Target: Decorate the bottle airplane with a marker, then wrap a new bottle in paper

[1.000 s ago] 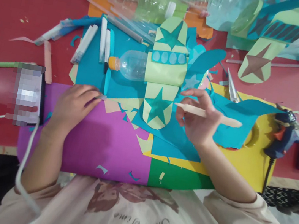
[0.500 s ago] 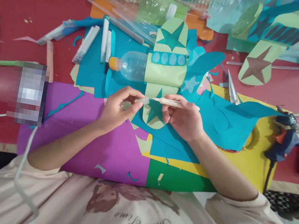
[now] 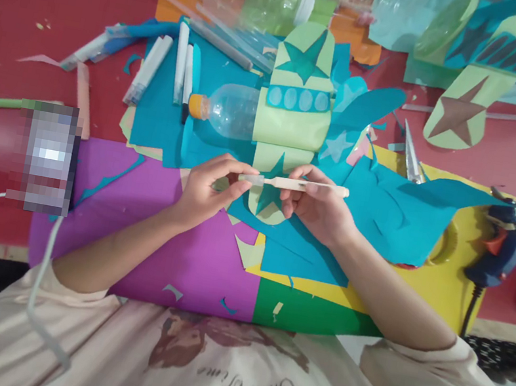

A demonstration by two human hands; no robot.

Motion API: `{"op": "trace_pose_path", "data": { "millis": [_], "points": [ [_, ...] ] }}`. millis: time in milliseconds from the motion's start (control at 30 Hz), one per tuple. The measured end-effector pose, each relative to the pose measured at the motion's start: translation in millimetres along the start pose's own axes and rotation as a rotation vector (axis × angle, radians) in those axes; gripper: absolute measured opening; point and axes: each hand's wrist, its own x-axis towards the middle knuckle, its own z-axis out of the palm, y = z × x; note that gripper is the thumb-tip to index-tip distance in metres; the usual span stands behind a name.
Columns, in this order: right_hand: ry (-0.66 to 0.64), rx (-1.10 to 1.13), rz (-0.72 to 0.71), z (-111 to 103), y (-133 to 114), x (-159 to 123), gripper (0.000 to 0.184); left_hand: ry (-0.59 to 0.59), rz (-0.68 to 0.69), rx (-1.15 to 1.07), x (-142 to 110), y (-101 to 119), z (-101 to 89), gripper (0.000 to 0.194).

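Observation:
My left hand (image 3: 211, 191) pinches a small translucent pen cap (image 3: 251, 179) between thumb and fingers. In my right hand (image 3: 319, 210) is a cream-coloured marker pen (image 3: 333, 190), held level with its tip pointing left. The tip meets the cap; how far it sits inside I cannot tell. Both hands are above the lower wing of a bottle plane, where a teal star (image 3: 271, 198) is partly hidden. The plane's body is a clear plastic bottle (image 3: 235, 111) with an orange cap (image 3: 198, 106), wrapped in light green paper (image 3: 292, 126).
Scissors (image 3: 412, 155) lie right of the plane, and a glue gun (image 3: 503, 243) rests on yellow paper (image 3: 459, 282). Several markers (image 3: 148, 70) lie to the left. A phone (image 3: 51, 160) with a white cable (image 3: 37, 287) stands beside purple paper (image 3: 141, 259). A second paper plane (image 3: 506, 57) is at the back right.
My left hand has come from the purple paper to the centre with the cap. My right hand has moved slightly left, and the pen tip has closed up to the cap.

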Motion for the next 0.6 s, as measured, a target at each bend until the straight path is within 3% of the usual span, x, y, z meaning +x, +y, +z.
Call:
{"op": "trace_pose_path", "data": {
  "millis": [267, 433, 600],
  "points": [
    [-0.029, 0.031, 0.012, 1, 0, -3, 0.023, -0.015, 0.050, 0.015, 2, 2, -3.0, 0.023],
    [-0.005, 0.030, 0.069, 2, -2, -2, 0.032, -0.008, -0.098, -0.043, -2, -2, -5.7, 0.034],
    [-0.006, -0.003, 0.072, 1, 1, -1, 0.030, -0.036, -0.238, -0.188, -9, -4, -6.5, 0.031]
  ]
}}
